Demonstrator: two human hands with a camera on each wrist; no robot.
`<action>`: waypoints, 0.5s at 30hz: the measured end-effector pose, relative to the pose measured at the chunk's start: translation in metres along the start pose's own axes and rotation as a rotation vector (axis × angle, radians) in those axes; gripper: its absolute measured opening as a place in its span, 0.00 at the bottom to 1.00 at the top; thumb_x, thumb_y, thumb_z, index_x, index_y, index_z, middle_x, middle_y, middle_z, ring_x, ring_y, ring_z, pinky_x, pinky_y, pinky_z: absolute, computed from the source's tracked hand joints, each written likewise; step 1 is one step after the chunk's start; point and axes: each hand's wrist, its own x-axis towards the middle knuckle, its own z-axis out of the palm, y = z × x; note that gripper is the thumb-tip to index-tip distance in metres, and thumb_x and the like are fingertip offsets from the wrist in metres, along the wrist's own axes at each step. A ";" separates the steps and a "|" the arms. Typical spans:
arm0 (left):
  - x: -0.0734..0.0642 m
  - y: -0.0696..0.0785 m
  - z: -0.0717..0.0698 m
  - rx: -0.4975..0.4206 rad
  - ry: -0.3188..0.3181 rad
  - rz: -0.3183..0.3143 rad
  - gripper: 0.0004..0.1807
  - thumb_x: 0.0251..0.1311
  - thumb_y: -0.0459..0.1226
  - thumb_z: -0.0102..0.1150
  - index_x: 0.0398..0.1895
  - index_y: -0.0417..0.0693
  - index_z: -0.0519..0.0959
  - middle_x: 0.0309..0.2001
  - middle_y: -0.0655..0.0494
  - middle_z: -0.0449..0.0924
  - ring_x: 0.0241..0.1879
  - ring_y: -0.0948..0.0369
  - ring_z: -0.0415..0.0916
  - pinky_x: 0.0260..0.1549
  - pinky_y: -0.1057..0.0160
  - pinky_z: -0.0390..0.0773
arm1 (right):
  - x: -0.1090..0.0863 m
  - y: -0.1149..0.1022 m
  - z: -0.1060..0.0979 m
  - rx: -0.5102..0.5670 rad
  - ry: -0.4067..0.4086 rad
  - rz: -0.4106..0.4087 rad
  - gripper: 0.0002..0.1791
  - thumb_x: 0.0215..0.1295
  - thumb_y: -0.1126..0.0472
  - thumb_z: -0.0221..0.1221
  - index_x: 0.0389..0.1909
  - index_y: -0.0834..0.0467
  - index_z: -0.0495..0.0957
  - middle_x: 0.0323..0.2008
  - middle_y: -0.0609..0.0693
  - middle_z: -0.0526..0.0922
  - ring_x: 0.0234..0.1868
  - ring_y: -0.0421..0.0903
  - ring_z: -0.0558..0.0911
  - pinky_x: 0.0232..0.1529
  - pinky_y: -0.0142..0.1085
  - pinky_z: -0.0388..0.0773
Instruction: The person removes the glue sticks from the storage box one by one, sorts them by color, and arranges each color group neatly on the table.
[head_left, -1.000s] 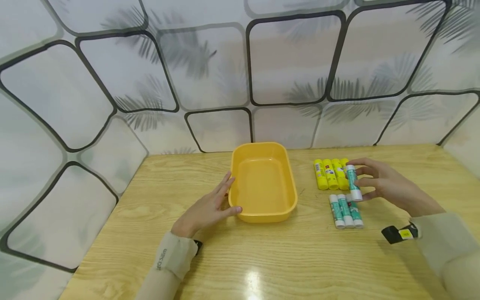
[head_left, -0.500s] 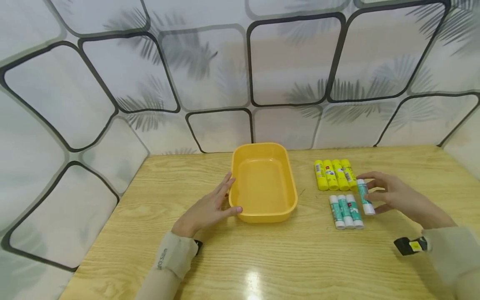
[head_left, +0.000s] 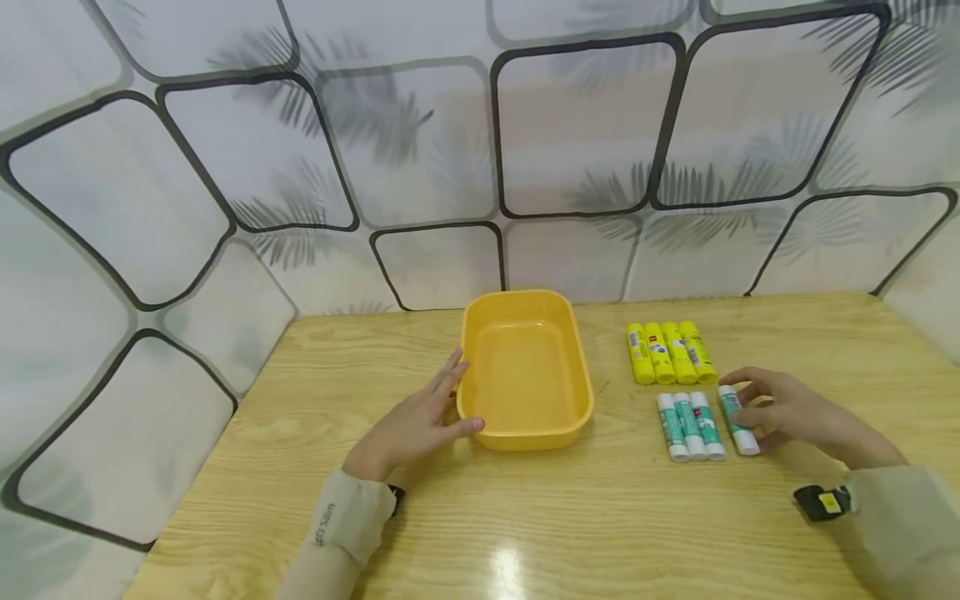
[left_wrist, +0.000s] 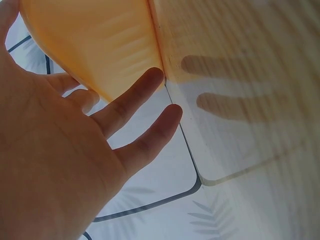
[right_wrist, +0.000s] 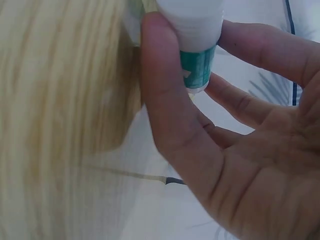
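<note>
My right hand [head_left: 798, 417] pinches a white-and-teal glue stick [head_left: 738, 419] between thumb and fingers, just right of a row of similar glue sticks [head_left: 691, 427]. The right wrist view gives a close look at that stick's white end and teal label [right_wrist: 197, 65]; whether it touches the table cannot be told. Fingers spread, my left hand [head_left: 416, 422] rests against the left side of a yellow plastic tray [head_left: 582, 367], its thumb by the near-left corner. In the left wrist view, the extended fingers [left_wrist: 142, 97] lie beside the tray wall [left_wrist: 100, 40].
Several yellow glue sticks [head_left: 670, 353] lie side by side behind the teal ones. All stand on a wood-grain table [head_left: 585, 517]. A patterned white wall [head_left: 570, 133] closes off the back and left side.
My right hand has carried the glue stick down and toward the near right, from over the rows to beside the teal row. The left hand and tray hold still.
</note>
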 end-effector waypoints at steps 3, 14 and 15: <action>-0.001 0.000 -0.002 0.011 0.008 0.009 0.53 0.67 0.64 0.55 0.83 0.51 0.40 0.82 0.63 0.30 0.75 0.49 0.54 0.70 0.42 0.60 | 0.001 0.000 0.002 0.004 -0.007 0.005 0.29 0.71 0.71 0.55 0.66 0.80 0.54 0.49 0.69 0.70 0.38 0.50 0.77 0.32 0.43 0.86; -0.002 -0.003 -0.006 0.091 0.101 0.038 0.50 0.69 0.60 0.55 0.83 0.50 0.43 0.79 0.50 0.53 0.57 0.52 0.78 0.56 0.44 0.76 | 0.007 -0.008 0.011 -0.018 -0.009 -0.008 0.29 0.69 0.71 0.57 0.65 0.79 0.56 0.50 0.73 0.68 0.40 0.51 0.78 0.31 0.43 0.86; -0.002 -0.003 -0.006 0.106 0.131 0.051 0.49 0.70 0.59 0.55 0.83 0.49 0.46 0.75 0.47 0.62 0.53 0.52 0.80 0.53 0.45 0.78 | 0.007 -0.009 0.012 -0.012 -0.009 -0.009 0.29 0.69 0.71 0.57 0.65 0.79 0.56 0.50 0.73 0.68 0.40 0.52 0.78 0.31 0.43 0.86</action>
